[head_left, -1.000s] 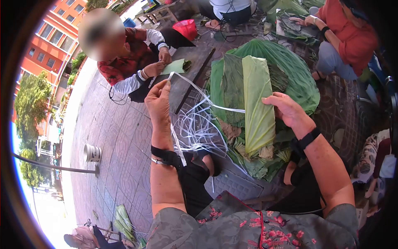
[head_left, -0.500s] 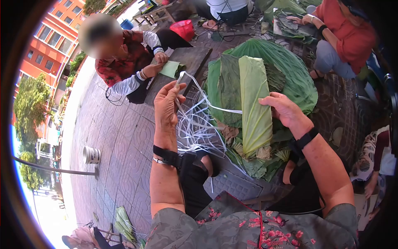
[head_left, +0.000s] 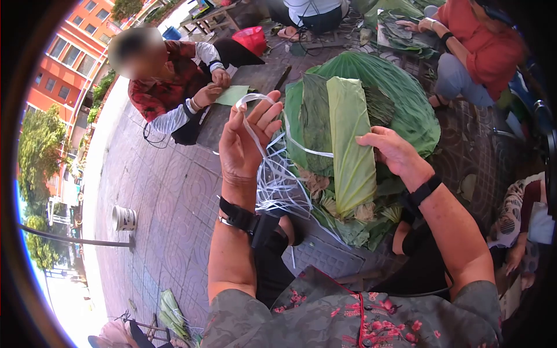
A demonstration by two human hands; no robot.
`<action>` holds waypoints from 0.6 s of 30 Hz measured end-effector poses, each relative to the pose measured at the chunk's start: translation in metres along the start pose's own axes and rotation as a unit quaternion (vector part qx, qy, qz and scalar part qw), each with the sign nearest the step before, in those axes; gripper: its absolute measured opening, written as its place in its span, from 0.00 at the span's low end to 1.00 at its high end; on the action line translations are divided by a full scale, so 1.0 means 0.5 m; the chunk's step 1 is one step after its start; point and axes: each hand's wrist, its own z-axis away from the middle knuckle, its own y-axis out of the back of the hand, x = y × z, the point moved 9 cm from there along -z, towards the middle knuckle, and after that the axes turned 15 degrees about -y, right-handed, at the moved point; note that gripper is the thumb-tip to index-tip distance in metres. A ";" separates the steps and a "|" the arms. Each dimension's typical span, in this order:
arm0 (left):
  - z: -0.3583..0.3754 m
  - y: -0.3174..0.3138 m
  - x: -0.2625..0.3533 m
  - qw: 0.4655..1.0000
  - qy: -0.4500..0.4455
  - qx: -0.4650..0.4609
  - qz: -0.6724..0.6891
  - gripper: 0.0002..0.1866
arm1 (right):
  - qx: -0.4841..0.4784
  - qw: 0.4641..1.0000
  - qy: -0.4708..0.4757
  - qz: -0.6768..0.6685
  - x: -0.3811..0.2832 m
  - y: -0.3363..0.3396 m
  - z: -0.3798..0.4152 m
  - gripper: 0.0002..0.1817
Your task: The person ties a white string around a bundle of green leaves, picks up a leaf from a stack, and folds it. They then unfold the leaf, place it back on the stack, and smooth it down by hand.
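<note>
The right hand [head_left: 398, 152] pinches a folded leaf [head_left: 350, 139], pale green and veined, over the leaf pile [head_left: 409, 104]; the left hand [head_left: 245, 142] pinches a white strip [head_left: 321, 153], other fingers [head_left: 270, 114] spread. A strip tangle [head_left: 284, 185] borders the pile's left edge; beyond lies a tabletop [head_left: 264, 77].

Site: outdoor work area, open-air, paved; ref. pt. = leaf pile [head_left: 415, 110]. Patterned paving [head_left: 168, 203] runs under & around pile, sunlit toward far L. Orange multi-storey bldg [head_left: 64, 75] & trees [head_left: 40, 145] far L of pile. Low dark board [head_left: 264, 75] w/ seated co-worker [head_left: 168, 78] upper L of pile; 2nd co-worker [head_left: 493, 52], also w/ lvs, upper R of pile. White bucket [head_left: 124, 218] on ground, L of pile.
</note>
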 end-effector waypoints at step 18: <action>0.081 0.099 0.374 0.658 -0.444 0.323 -0.515 0.07 | -0.005 1.000 -0.009 0.002 0.006 0.005 -0.008 0.22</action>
